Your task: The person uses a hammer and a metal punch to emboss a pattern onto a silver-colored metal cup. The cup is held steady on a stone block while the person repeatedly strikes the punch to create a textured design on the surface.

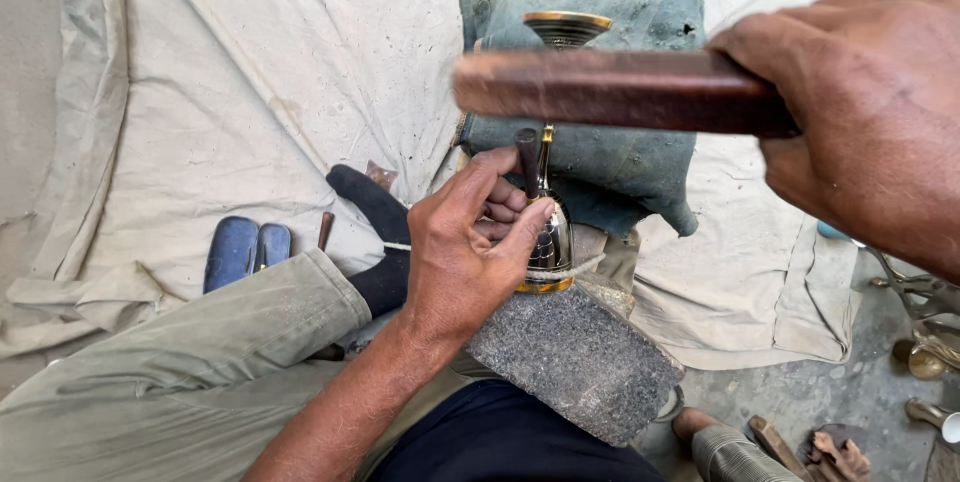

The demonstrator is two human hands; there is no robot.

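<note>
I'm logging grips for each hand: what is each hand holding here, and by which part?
Right hand grips a wooden mallet by one end. Left hand pinches a thin metal punch near its top, against a brass goblet.

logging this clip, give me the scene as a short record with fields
left hand: pinches a thin dark metal punch against a shiny brass goblet
right hand: grips a blurred brown wooden mallet
support: goblet lies on a grey speckled stone block
behind: green padded cushion
ground: beige cloth sheet
</note>
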